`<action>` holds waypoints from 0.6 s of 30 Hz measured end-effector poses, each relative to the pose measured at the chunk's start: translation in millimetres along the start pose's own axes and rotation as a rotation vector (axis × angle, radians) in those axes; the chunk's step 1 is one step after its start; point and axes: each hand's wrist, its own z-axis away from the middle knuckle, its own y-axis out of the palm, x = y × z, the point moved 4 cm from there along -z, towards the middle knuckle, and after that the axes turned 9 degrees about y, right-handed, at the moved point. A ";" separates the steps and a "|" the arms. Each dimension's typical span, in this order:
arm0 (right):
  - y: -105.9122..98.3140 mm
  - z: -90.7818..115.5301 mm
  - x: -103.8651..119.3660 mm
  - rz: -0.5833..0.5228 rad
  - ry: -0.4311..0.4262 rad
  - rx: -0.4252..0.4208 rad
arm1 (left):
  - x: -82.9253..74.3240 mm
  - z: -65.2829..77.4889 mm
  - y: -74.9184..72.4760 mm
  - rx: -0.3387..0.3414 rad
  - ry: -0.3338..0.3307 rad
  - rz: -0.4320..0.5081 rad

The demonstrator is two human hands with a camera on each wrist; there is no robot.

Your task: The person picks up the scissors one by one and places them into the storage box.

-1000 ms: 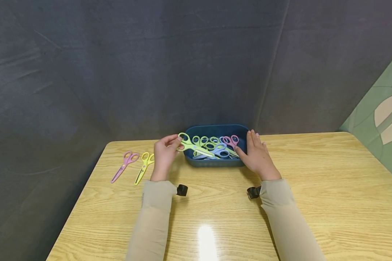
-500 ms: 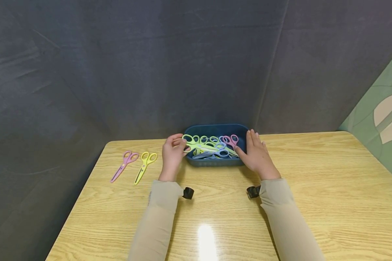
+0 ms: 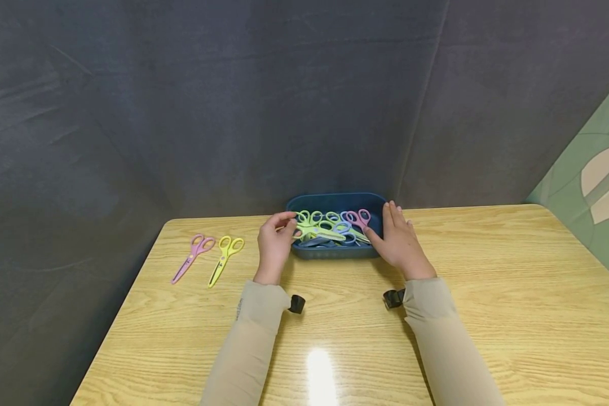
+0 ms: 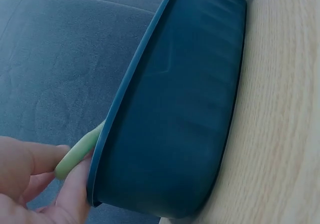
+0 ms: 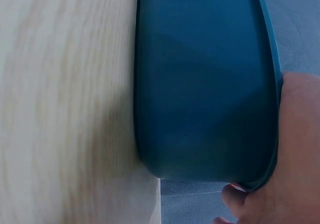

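My left hand (image 3: 275, 242) is at the left end of a dark blue plastic bin (image 3: 335, 254), pinching the handle of light green scissors (image 3: 329, 233) between thumb and fingers. Their blades point right, over the other scissors inside. In the left wrist view the green handle (image 4: 79, 156) shows just beyond the bin's rim. My right hand (image 3: 402, 247) rests against the bin's right end, fingers straight and thumb over the front rim. Pink scissors (image 3: 357, 219) lie in the bin near that thumb, beside blue scissors (image 3: 349, 238) and several green ones, partly covered.
On the wooden table (image 3: 350, 321), left of the bin, lie purple scissors (image 3: 194, 256) and yellow scissors (image 3: 224, 260), side by side with blades toward the front. A dark grey fabric partition (image 3: 284, 113) stands right behind the bin.
My left hand has moved right with the green scissors, bringing them farther over and lower into the bin. The right hand has stayed in place.
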 end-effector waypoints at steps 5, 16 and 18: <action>0.1 0.3 0.0 0.000 -0.002 0.000 | -1.0 -1.0 1.2 0.046 0.034 -0.069; 0.2 -0.2 -0.3 0.004 0.003 -0.002 | -5.1 2.2 9.0 0.225 0.120 -0.240; 0.6 -0.6 -0.3 0.005 0.001 -0.010 | -5.9 3.9 11.0 0.251 0.140 -0.312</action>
